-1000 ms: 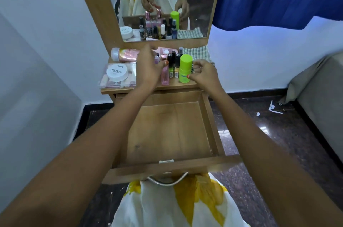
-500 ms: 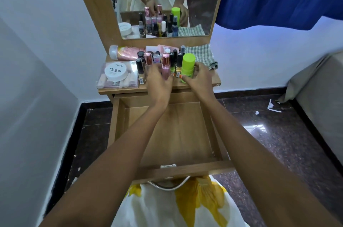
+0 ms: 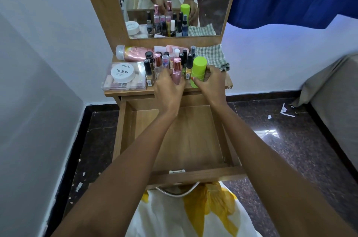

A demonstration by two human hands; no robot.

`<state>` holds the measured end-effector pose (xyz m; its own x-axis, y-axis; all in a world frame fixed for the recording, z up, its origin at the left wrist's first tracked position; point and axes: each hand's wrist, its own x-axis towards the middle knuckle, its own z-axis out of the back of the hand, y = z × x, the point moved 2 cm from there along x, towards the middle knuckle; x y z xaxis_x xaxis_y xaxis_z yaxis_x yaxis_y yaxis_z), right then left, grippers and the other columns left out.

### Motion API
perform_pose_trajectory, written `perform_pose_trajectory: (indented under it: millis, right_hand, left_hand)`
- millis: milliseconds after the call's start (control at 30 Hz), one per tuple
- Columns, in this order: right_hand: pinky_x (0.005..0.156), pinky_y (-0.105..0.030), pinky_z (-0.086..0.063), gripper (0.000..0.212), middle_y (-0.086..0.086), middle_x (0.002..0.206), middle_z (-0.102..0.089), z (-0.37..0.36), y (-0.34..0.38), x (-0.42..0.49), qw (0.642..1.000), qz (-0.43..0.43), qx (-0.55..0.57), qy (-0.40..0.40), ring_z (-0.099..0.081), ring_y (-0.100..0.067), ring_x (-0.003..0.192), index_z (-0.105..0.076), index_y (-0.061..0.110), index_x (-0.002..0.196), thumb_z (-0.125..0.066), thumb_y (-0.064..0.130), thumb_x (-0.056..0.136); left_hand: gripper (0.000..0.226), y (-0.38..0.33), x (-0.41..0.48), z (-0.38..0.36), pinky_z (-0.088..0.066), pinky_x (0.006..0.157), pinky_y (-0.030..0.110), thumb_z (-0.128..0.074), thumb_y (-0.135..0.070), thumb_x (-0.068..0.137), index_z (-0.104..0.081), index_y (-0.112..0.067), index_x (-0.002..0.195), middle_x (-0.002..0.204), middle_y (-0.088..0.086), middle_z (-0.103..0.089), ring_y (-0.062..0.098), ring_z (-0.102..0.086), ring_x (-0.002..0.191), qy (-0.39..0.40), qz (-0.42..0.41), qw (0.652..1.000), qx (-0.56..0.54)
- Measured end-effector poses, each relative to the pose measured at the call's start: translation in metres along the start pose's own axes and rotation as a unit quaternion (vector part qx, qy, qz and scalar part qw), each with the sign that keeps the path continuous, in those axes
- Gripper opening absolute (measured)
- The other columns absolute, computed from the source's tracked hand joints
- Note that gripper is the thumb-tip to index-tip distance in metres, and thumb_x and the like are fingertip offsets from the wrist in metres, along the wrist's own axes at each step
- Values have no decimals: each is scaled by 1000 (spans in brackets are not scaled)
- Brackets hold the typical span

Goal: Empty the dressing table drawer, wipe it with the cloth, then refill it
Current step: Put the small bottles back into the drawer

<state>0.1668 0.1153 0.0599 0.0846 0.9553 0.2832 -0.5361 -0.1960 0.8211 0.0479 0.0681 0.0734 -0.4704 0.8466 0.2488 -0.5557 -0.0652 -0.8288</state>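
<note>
Wooden drawer (image 3: 189,140): pulled out, bare, below and nearer than both hands; refilling likely means drawing back and down.
Left hand (image 3: 168,89): arm stretched forward, fingers curled round upright pink bottle (image 3: 176,74).
Right hand (image 3: 213,81): wraps upright green tube (image 3: 199,68) at worktop (image 3: 135,91) edge.
Cloth (image 3: 211,55): lying behind, right of the other bottles (image 3: 168,58).
</note>
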Motion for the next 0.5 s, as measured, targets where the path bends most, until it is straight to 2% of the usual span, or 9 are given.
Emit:
perform_pose_trajectory:
  millis: [67, 133, 233, 300, 500]
  right_hand:
    - [80, -43, -51, 36, -19, 97, -66, 3, -1, -5, 1000, 0, -5, 0, -61, -30, 90, -62, -1, 100, -74, 15, 71]
    - [80, -47, -51, 38, -17, 96, -67, 6, -2, -11, 1000, -1, -9, -1, -62, -30, 89, -62, 0, 102, -73, 17, 70]
    - [79, -46, -52, 39, -12, 96, -66, 14, -1, -24, 1000, 1, -5, -12, -63, -28, 88, -63, 1, 103, -74, 14, 69]
    - [77, -46, -53, 38, -12, 94, -66, 17, -3, -35, 1000, 7, 2, -13, -63, -28, 85, -63, 0, 102, -75, 12, 68]
    - [74, -41, -51, 37, -19, 94, -66, 21, -16, -68, 999, -49, 0, 17, -62, -30, 83, -62, -1, 102, -75, 9, 69]
  left_hand:
    - [25, 1, -6, 2, -51, 71, 36, -70, -21, 78, -58, -6, 94, 89, 9, -66, 22, -62, 80, 2, -8, 1000, -18]
    - [29, -1, -14, 6, -49, 67, 32, -70, -27, 79, -60, -5, 94, 86, 6, -66, 22, -62, 78, 4, -10, 999, -31]
    - [28, -4, -28, 11, -37, 60, 23, -67, -32, 81, -59, -7, 91, 82, 1, -62, 16, -58, 73, 8, -10, 999, -40]
    - [25, -3, -36, 12, -38, 61, 24, -68, -30, 81, -59, -9, 92, 83, 2, -65, 18, -60, 74, 12, -14, 999, -42]
    - [21, 13, -59, 5, -38, 60, 27, -69, -25, 78, -59, -9, 86, 84, 5, -67, 22, -62, 75, 31, 7, 999, -19]
